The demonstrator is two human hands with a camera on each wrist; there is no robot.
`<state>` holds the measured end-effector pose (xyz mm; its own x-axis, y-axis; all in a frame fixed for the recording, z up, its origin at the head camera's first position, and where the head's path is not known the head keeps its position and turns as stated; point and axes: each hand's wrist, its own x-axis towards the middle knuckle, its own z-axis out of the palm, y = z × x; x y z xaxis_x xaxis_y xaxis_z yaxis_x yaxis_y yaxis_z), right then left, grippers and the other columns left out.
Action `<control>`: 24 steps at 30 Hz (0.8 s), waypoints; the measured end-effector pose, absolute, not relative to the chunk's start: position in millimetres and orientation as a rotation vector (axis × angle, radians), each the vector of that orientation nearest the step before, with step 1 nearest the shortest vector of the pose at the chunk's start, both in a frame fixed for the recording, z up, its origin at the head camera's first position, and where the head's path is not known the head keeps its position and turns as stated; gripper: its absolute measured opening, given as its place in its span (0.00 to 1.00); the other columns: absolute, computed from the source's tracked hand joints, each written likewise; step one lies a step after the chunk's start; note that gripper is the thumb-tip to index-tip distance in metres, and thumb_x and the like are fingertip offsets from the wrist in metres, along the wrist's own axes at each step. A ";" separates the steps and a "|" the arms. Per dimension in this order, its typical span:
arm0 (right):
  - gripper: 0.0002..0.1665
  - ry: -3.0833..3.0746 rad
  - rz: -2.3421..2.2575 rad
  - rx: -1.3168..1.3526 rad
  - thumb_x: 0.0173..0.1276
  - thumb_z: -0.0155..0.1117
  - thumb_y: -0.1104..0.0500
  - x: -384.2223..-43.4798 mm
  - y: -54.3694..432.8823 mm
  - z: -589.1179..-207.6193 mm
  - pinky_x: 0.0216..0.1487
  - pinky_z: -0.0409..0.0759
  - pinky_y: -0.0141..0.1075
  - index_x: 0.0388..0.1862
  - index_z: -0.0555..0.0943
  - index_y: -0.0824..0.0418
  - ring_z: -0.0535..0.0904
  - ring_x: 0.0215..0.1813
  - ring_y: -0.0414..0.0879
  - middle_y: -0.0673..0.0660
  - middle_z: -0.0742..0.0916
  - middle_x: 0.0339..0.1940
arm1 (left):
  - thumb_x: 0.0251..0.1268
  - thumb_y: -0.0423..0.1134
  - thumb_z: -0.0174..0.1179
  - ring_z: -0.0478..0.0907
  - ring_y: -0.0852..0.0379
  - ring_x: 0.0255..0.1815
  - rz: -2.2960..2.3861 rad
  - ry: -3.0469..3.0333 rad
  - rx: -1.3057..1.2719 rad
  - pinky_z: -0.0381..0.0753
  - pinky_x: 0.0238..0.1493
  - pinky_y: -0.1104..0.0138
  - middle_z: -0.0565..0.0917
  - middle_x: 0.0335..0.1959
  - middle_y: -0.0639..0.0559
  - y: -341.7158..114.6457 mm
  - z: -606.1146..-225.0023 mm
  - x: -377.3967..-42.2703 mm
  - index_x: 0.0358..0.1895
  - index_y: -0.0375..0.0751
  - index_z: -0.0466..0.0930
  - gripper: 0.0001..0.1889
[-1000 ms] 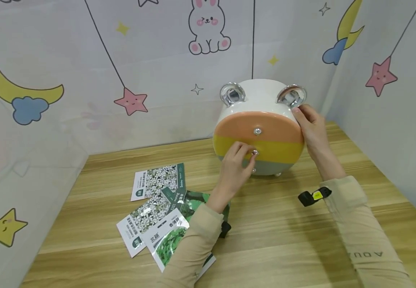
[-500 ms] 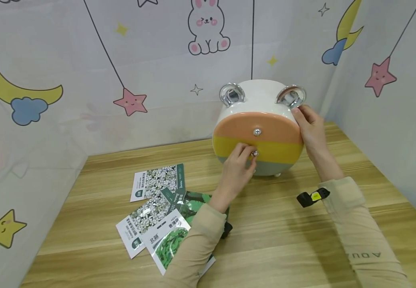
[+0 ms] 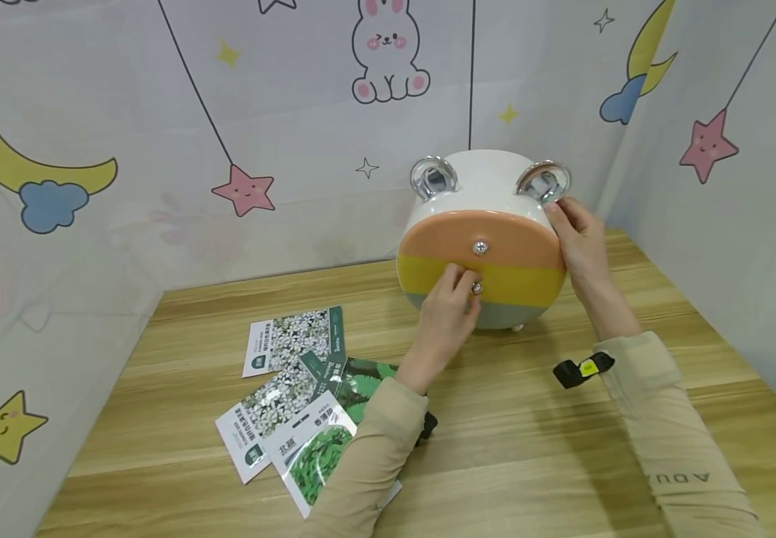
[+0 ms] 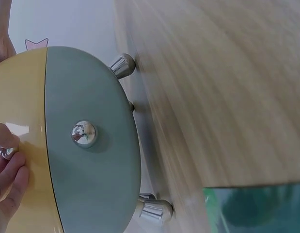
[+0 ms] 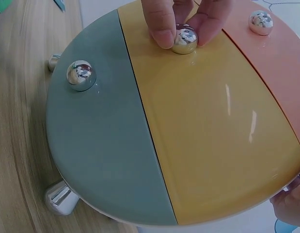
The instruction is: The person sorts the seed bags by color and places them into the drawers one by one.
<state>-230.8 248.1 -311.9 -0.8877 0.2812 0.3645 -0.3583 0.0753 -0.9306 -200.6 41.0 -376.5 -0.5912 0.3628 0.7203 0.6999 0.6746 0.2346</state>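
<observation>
A round drawer box (image 3: 488, 175) with a white body and two chrome ear-shaped rings stands at the back of the table. Its front has an orange drawer (image 3: 428, 233), a yellow drawer (image 5: 222, 131) and a grey-green drawer (image 4: 91, 184), each with a chrome knob. My left hand (image 3: 444, 321) pinches the yellow drawer's knob (image 5: 184, 40) between thumb and fingers. The yellow front lies level with its neighbours. My right hand (image 3: 582, 243) grips the box's right side, thumb by the base of the right ear ring (image 3: 545, 181); its other fingers are partly hidden behind.
Several seed packets overlap on the table's left, among them a white-flower packet (image 3: 296, 340) and a green-leaf packet (image 3: 317, 456). My left forearm covers part of them. A printed wall (image 3: 320, 217) rises close behind the box. Dark strap ends (image 3: 584, 369) stick out by my right wrist.
My left hand has shifted slightly to the right, still pinching the yellow drawer's knob. The right hand and the drawer box have hardly moved.
</observation>
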 end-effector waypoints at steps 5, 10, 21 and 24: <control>0.08 -1.935 1.847 0.064 0.71 0.58 0.53 -230.4 248.4 -312.2 0.40 0.72 0.22 0.45 0.83 0.48 0.73 0.40 0.34 0.35 0.83 0.35 | 0.57 0.29 0.63 0.76 0.58 0.35 -0.652 -2.240 -0.824 0.78 0.33 0.72 0.73 0.41 0.50 40.9 -376.3 -200.6 0.44 0.41 0.77 0.12; 0.09 -1.949 1.839 0.056 0.71 0.57 0.53 -230.8 249.1 -312.6 0.40 0.72 0.22 0.46 0.83 0.47 0.73 0.39 0.34 0.35 0.83 0.35 | 0.58 0.29 0.62 0.75 0.58 0.34 -0.644 -2.228 -0.834 0.77 0.32 0.72 0.73 0.40 0.50 40.9 -376.4 -200.6 0.44 0.41 0.76 0.11; 0.09 -1.963 1.842 0.066 0.72 0.57 0.53 -231.3 251.0 -313.1 0.38 0.73 0.22 0.46 0.83 0.46 0.73 0.38 0.34 0.36 0.83 0.34 | 0.59 0.30 0.62 0.74 0.58 0.32 -0.642 -2.214 -0.839 0.76 0.31 0.73 0.72 0.38 0.49 39.9 -374.5 -198.0 0.43 0.41 0.77 0.10; 0.10 -1.994 1.816 0.063 0.72 0.56 0.52 -231.4 251.5 -313.0 0.39 0.72 0.22 0.48 0.82 0.47 0.73 0.39 0.34 0.35 0.82 0.35 | 0.59 0.30 0.62 0.73 0.58 0.31 -0.635 -2.212 -0.839 0.76 0.31 0.73 0.72 0.38 0.50 39.7 -375.0 -198.2 0.43 0.41 0.77 0.10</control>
